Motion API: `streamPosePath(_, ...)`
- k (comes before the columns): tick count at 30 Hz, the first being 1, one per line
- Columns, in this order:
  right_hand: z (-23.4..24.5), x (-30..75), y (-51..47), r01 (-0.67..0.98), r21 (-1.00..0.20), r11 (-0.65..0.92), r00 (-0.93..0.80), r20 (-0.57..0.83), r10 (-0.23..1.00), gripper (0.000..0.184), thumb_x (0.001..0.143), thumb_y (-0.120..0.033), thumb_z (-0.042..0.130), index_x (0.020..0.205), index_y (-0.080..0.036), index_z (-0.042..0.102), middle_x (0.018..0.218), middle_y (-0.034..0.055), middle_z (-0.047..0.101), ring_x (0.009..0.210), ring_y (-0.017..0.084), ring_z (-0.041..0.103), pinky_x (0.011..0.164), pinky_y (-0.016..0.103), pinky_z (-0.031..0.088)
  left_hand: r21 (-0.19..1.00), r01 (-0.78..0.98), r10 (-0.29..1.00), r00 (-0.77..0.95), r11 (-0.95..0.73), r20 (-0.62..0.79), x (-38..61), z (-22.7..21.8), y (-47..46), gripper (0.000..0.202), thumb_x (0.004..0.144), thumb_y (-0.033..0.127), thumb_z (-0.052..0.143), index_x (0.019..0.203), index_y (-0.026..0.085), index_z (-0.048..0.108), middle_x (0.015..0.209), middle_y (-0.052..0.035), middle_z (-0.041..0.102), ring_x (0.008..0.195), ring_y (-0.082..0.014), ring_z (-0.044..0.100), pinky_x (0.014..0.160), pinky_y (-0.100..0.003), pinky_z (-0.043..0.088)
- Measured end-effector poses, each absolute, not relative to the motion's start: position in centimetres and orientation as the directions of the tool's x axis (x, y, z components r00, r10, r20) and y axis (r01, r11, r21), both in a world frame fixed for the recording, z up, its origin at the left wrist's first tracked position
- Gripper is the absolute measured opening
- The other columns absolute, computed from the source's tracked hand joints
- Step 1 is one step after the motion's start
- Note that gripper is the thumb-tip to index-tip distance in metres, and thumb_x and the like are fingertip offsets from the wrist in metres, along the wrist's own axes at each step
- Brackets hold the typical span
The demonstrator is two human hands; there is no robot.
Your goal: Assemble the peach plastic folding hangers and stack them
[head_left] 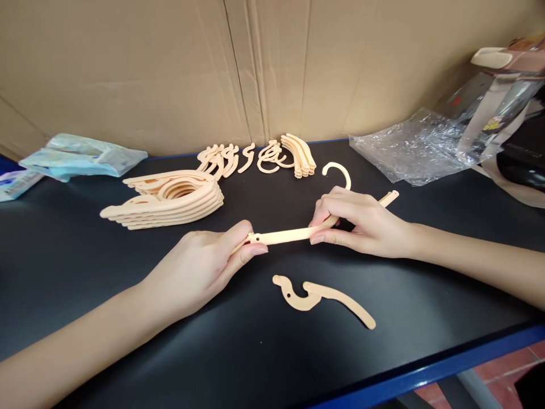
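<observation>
A peach plastic hanger (289, 234) with a round hook is held between both hands just above the black table (85, 272). My left hand (200, 270) pinches its left end with thumb and fingers. My right hand (361, 224) is closed around its middle, below the hook (338, 170), and the right arm tip (389, 197) sticks out past the fingers. A loose curved hanger piece (321, 298) lies flat on the table in front of the hands.
A stack of hanger arms (170, 199) lies at the left back. Small hook pieces (223, 159) and another stack (300, 153) sit against the cardboard wall (272, 68). Clear plastic bags (409, 147) lie at the right, blue packets (80, 156) at the left. The table's blue edge (426, 372) runs along the front.
</observation>
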State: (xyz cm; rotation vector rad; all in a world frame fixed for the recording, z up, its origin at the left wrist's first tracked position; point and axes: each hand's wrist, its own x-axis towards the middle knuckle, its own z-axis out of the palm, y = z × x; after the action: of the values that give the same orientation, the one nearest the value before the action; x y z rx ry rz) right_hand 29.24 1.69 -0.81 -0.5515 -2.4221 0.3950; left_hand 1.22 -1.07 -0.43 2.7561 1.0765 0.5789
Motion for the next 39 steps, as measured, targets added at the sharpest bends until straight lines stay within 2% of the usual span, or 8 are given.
streamPosePath(4,-0.83,29.26,1.71,0.291,-0.405,0.867,-0.724,0.499,0.476,0.015,0.096,-0.027,0.060,0.084,-0.018,0.058,0.076,-0.0003,0.066,0.068,0.012,0.058,0.072,0.029,0.041,0.237,0.614,0.658,0.694,-0.753,0.293,1.18,-0.39,-1.06,0.033,0.106,0.041,0.030,0.080,0.022,0.040,0.052,0.0115,0.027,0.035,-0.0081,0.031,0.040,-0.019,0.024)
streamPosePath(10,-0.93,29.29,1.91,0.292,-0.384,0.876,-0.737,0.494,0.462,0.016,0.096,-0.028,0.060,0.085,-0.018,0.058,0.079,0.0005,0.069,0.071,0.013,0.060,0.074,0.029,0.040,0.225,0.613,0.653,0.717,-0.757,0.243,1.36,-0.06,-1.03,0.030,0.105,0.041,0.030,0.083,0.024,0.036,0.051,0.0123,0.032,0.035,-0.0087,0.034,0.040,-0.018,0.024)
streamPosePath(21,-0.68,29.27,1.68,0.300,-0.521,0.799,-0.739,0.402,0.540,0.017,0.094,-0.031,0.064,0.083,-0.018,0.061,0.075,-0.0010,0.067,0.072,0.013,0.057,0.073,0.027,0.042,0.000,0.586,0.559,0.772,-0.810,0.304,1.32,-0.75,-1.12,0.032,0.107,0.038,0.022,0.081,0.024,0.034,0.049,0.0108,0.038,0.034,-0.0100,0.036,0.040,-0.022,0.021)
streamPosePath(27,-0.49,29.26,1.75,0.332,-0.555,0.763,-0.732,0.358,0.579,0.019,0.092,-0.033,0.065,0.082,-0.018,0.062,0.074,-0.0012,0.067,0.072,0.012,0.058,0.069,0.025,0.043,-0.052,0.604,0.562,0.766,-0.795,0.312,1.54,-0.77,-1.15,0.033,0.107,0.035,0.023,0.079,0.023,0.037,0.048,0.0091,0.042,0.034,-0.0111,0.039,0.040,-0.024,0.021)
streamPosePath(30,-0.49,29.27,1.84,0.349,-0.572,0.743,-0.734,0.326,0.596,0.020,0.092,-0.034,0.065,0.081,-0.018,0.061,0.073,-0.0017,0.068,0.069,0.012,0.058,0.065,0.023,0.042,-0.088,0.629,0.577,0.752,-0.772,0.318,1.53,-0.69,-1.25,0.031,0.106,0.035,0.025,0.085,0.021,0.044,0.052,0.0066,0.053,0.037,-0.0123,0.047,0.040,-0.024,0.025)
streamPosePath(33,-0.54,29.31,1.92,0.349,-0.598,0.721,-0.741,0.295,0.603,0.021,0.092,-0.035,0.065,0.082,-0.018,0.060,0.073,-0.0020,0.068,0.067,0.010,0.058,0.063,0.022,0.042,-0.148,0.625,0.553,0.760,-0.767,0.341,1.49,-0.63,-1.34,0.028,0.106,0.036,0.026,0.104,0.019,0.049,0.061,0.0038,0.065,0.041,-0.0142,0.056,0.040,-0.025,0.029)
streamPosePath(35,-0.53,29.32,1.93,0.335,-0.626,0.704,-0.749,0.276,0.602,0.022,0.092,-0.037,0.065,0.082,-0.017,0.060,0.075,-0.0016,0.069,0.066,0.009,0.060,0.063,0.021,0.043,-0.196,0.608,0.527,0.778,-0.770,0.343,1.51,-0.55,-1.41,0.030,0.106,0.035,0.026,0.113,0.017,0.048,0.065,0.0025,0.069,0.042,-0.0152,0.059,0.040,-0.026,0.031)
streamPosePath(39,-0.37,29.32,1.88,0.299,-0.718,0.628,-0.771,0.206,0.603,0.023,0.093,-0.038,0.064,0.083,-0.017,0.059,0.078,-0.0006,0.071,0.067,0.010,0.064,0.061,0.021,0.046,-0.295,0.546,0.454,0.829,-0.784,0.326,1.68,-0.14,-1.67,0.031,0.107,0.030,0.025,0.116,0.013,0.049,0.069,0.0000,0.072,0.046,-0.0174,0.064,0.041,-0.029,0.035)
